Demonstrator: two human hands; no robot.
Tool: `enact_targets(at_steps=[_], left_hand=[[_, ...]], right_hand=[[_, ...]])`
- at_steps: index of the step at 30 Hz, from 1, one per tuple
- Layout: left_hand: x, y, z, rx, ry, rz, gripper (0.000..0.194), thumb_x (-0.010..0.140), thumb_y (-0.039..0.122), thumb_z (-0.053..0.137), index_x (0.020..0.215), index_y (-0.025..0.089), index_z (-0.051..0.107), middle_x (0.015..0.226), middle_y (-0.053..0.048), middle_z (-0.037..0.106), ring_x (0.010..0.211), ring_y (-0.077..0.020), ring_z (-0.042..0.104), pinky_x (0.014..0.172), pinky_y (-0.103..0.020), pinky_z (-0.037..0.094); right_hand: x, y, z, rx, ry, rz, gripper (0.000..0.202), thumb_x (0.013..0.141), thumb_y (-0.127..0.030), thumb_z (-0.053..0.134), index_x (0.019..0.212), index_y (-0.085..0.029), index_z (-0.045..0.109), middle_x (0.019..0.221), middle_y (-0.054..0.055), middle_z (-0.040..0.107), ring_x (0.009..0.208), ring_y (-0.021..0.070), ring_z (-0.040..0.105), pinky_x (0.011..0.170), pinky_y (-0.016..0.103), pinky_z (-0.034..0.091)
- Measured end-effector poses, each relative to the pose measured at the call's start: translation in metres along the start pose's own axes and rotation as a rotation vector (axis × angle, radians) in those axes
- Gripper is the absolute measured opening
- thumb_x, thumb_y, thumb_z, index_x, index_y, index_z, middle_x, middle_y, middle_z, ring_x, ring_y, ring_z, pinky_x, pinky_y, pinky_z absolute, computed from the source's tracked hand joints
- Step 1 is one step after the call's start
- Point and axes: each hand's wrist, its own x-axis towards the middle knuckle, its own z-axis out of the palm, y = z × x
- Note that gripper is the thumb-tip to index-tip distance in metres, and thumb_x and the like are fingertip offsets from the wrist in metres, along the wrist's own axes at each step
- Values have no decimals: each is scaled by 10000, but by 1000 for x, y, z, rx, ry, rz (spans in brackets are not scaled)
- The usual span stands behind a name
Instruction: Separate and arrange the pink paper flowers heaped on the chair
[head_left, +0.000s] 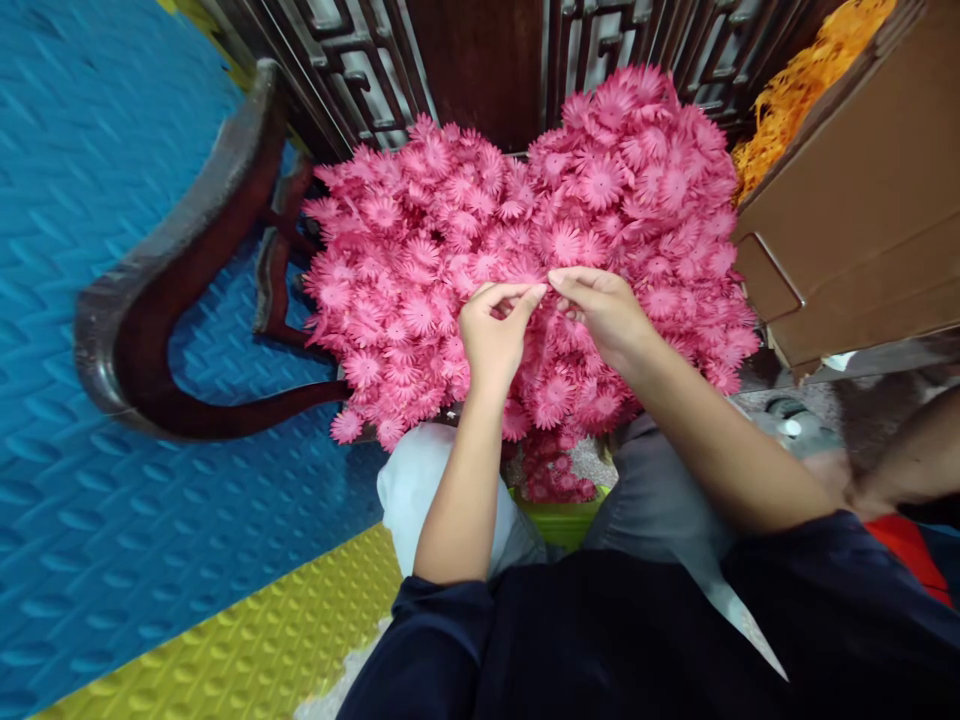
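Note:
A wide heap of pink artificial flower pieces [420, 320] lies in front of me. Over its middle, my left hand [499, 325] has thumb and forefinger pinched together, pointing right. My right hand [600, 305] comes from the other side, also in a pinch, its fingertips almost touching those of the left. Whatever lies between the fingertips is too small to make out against the pink. Below, between my knees, a green container [564, 522] shows under more pink pieces.
A curved dark wooden armrest [169, 265] stands at the left over blue and yellow matting [52, 560]. At the right are a cardboard box [862, 200], orange pieces [795, 90] and another person's arm [915, 450]. Carved dark wood [480, 70] rises behind the heap.

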Motion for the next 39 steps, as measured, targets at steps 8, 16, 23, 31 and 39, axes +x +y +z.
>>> enact_targets(at_steps=[8,16,23,31,39], left_hand=[[-3,-7,5,-109,9,-97,40,707,219,739,692,189,717,702,4,682,635,-96,572,628,-235,440],[-7,-4,4,-121,-10,-75,88,706,161,717,633,198,687,617,28,586,583,-90,486,586,-237,394],[-8,-1,2,-97,13,-8,158,706,111,690,583,197,640,585,34,476,568,-93,435,571,-242,372],[0,-5,-7,-167,58,0,106,737,144,645,648,201,627,650,22,534,633,-104,476,641,-245,397],[22,-14,-37,0,472,10,171,817,350,614,735,203,586,727,7,573,714,-118,527,704,-245,437]], right_hand=[[0,-3,-4,-40,-90,15,121,613,-274,767,678,-194,704,648,-21,632,593,73,494,613,239,412],[0,-9,-4,-131,-100,38,69,607,-198,726,611,-176,661,547,-35,565,547,76,464,603,254,408],[-4,-12,1,-123,-83,47,51,638,-129,676,603,-165,666,553,-31,569,521,67,441,608,258,396],[-1,-10,-3,-89,-27,51,70,677,-138,659,615,-166,641,576,-33,542,528,64,430,589,247,371],[6,-9,-10,-88,86,44,106,706,-260,696,684,-186,625,620,-29,530,527,60,414,528,218,342]])
